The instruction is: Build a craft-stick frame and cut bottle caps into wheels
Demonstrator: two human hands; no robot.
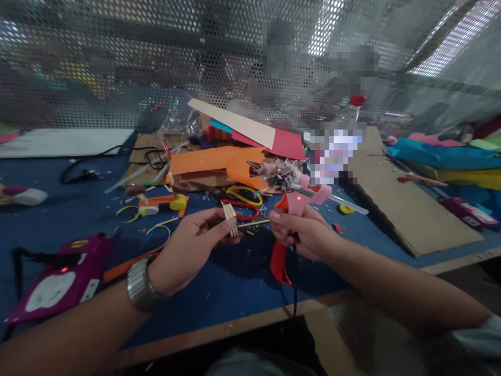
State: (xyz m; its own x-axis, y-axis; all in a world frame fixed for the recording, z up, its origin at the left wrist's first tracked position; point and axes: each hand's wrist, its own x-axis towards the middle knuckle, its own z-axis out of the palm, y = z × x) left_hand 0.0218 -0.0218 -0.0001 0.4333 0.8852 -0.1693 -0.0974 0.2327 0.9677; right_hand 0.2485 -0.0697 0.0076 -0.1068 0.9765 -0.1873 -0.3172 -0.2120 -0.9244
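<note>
Wooden sticks (pixel 230 220) were pinched in the left hand (pixel 191 240), and a chunky pink-and-red glue gun (pixel 296 201) was gripped in the right hand (pixel 307 232). Scissors (pixel 249 189) were seen just beyond the left, on a blue tabletop (pixel 242 297). Way past the right, a red-capped bottle (pixel 357 101) was half blurred, contents unreadable; everything was backed by perforated sheeting (pixel 148 52).

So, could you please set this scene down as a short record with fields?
Left hand: pinches a few short wooden sticks, side by side
Left wrist: metal-banded watch
Right hand: grips a pink-and-red glue gun, small light lit
Work surface: blue tabletop
Beyond the hands: orange paper, red and yellow scissor handles
Far right: brown cardboard
Near left: purple device, red light lit
</note>
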